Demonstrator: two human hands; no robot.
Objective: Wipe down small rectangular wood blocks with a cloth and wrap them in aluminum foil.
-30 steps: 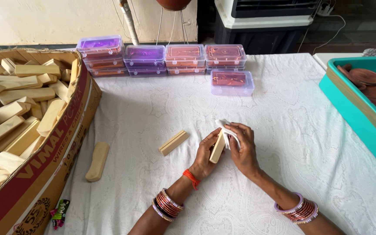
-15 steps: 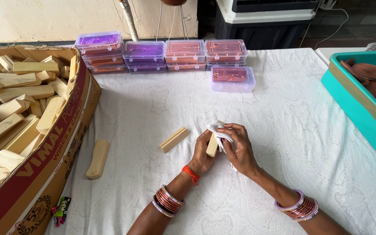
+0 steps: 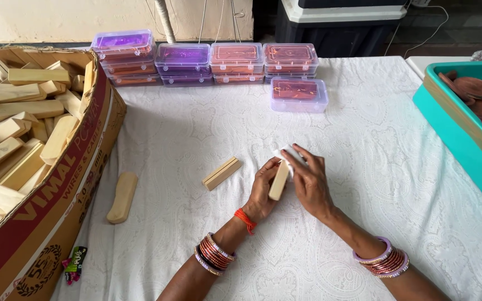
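Over the middle of the worktop (image 3: 364,145) her left hand (image 3: 264,188) clasped a small wooden block (image 3: 279,179), while the right hand (image 3: 309,178) pressed a white scrap (image 3: 287,159) (paper, perhaps) against its top; another grooved block (image 3: 221,173) lay just beside.

teal tray (image 3: 447,120) cropped right, cardboard box (image 3: 57,189) cropped left

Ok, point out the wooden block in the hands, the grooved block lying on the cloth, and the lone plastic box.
Held wooden block (image 3: 278,181), head view, middle of its long face.
Grooved block (image 3: 221,173), head view, top face.
Lone plastic box (image 3: 298,93), head view, lid centre.
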